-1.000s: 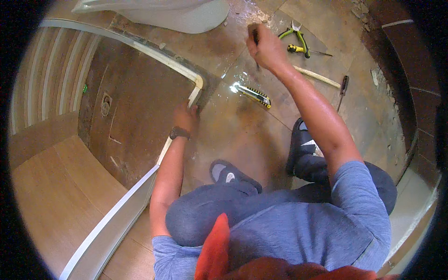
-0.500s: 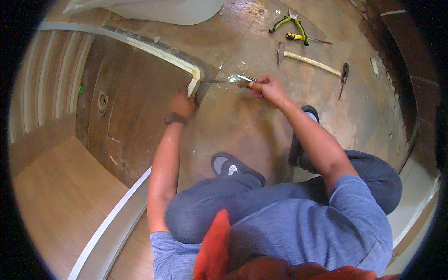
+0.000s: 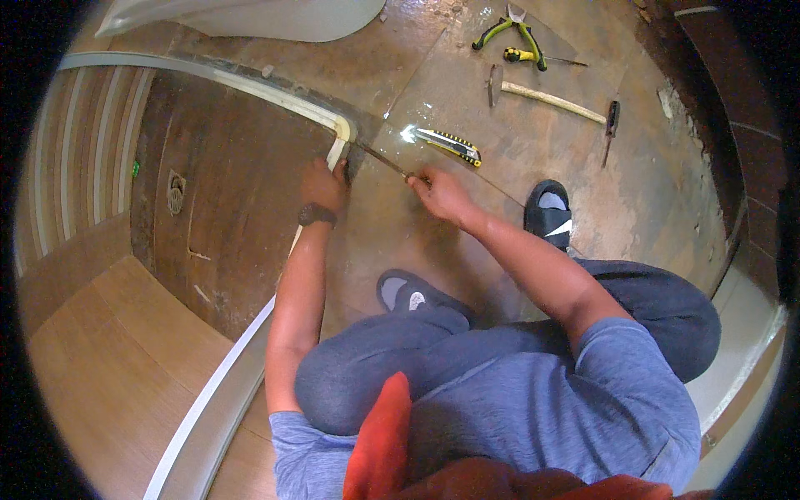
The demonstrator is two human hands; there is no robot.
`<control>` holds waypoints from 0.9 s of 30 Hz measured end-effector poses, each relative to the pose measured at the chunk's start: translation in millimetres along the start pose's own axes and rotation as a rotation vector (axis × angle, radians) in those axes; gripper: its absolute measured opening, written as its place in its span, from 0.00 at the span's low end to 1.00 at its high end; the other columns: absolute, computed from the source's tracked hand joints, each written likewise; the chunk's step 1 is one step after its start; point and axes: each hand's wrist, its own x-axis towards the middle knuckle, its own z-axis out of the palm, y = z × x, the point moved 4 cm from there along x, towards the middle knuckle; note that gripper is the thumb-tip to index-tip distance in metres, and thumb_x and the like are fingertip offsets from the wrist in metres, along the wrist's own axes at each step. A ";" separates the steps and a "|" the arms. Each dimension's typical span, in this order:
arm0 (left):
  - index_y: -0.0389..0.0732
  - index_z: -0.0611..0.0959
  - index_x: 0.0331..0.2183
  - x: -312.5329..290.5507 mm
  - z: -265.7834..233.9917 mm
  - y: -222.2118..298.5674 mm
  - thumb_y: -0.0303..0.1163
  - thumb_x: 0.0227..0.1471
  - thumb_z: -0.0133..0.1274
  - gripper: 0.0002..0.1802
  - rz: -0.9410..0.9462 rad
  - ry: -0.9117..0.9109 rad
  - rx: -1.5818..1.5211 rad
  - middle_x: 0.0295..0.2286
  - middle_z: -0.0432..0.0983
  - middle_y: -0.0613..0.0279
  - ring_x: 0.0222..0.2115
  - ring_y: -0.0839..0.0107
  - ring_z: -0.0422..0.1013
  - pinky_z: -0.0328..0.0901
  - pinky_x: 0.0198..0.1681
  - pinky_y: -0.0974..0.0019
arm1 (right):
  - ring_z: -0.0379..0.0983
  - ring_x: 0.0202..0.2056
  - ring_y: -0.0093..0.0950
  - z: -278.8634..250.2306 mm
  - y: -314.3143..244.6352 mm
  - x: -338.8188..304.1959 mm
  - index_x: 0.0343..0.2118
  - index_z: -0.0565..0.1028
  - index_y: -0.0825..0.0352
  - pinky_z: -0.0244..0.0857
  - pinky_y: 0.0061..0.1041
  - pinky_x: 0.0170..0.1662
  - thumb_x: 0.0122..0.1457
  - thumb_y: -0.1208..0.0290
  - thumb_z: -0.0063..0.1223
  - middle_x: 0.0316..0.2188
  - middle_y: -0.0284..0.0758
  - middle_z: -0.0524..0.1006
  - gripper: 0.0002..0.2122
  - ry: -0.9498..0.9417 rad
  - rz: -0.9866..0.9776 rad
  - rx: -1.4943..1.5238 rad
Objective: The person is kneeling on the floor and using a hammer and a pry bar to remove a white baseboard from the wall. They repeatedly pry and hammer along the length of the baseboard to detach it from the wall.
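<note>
My left hand (image 3: 327,185), a dark band on its wrist, is closed around the near arm of a white edging strip (image 3: 336,151), just below its rounded corner. The fingers are partly hidden. My right hand (image 3: 439,194) grips a thin, dark metal tool with a long narrow shaft (image 3: 382,159); its handle is covered by the fingers, so its exact kind is unclear. The far end of the shaft meets the outer side of the strip's corner. Beyond my right hand, a yellow and black utility knife (image 3: 450,146) lies on the wet floor.
Green-handled pliers (image 3: 517,37), a yellow and black screwdriver (image 3: 521,55), a hammer (image 3: 554,102) and a dark-handled screwdriver (image 3: 612,132) lie at the far right. A drain (image 3: 176,193) sits in the brown recessed floor. A white curved panel (image 3: 292,18) stands at the back.
My right hand has come nearer and to the left, away from the utility knife, which now shows fully. The thin tool slants more steeply. My left hand stays at the strip.
</note>
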 end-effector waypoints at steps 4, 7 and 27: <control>0.29 0.78 0.41 2.2 -5.4 -2.7 0.50 0.56 0.56 0.29 0.016 -0.026 0.065 0.39 0.75 0.37 0.41 0.41 0.72 0.68 0.44 0.46 | 0.77 0.38 0.54 -5.7 -20.6 -7.2 0.40 0.79 0.70 0.69 0.49 0.44 0.63 0.52 0.49 0.33 0.54 0.80 0.21 -0.013 0.084 -0.012; 0.28 0.78 0.42 4.2 -3.6 -5.2 0.53 0.55 0.57 0.33 -0.042 -0.126 0.026 0.41 0.75 0.33 0.42 0.38 0.72 0.68 0.45 0.45 | 0.77 0.37 0.52 -11.2 -46.3 -14.6 0.39 0.80 0.67 0.70 0.49 0.43 0.63 0.52 0.49 0.33 0.52 0.80 0.20 -0.004 0.153 -0.097; 0.32 0.78 0.42 -1.9 -5.6 -10.0 0.57 0.52 0.59 0.34 -0.158 -0.159 0.112 0.38 0.78 0.38 0.39 0.43 0.76 0.71 0.42 0.47 | 0.78 0.33 0.48 -6.5 1.9 12.5 0.41 0.80 0.59 0.70 0.47 0.36 0.63 0.46 0.48 0.27 0.47 0.80 0.20 -0.047 0.036 -0.380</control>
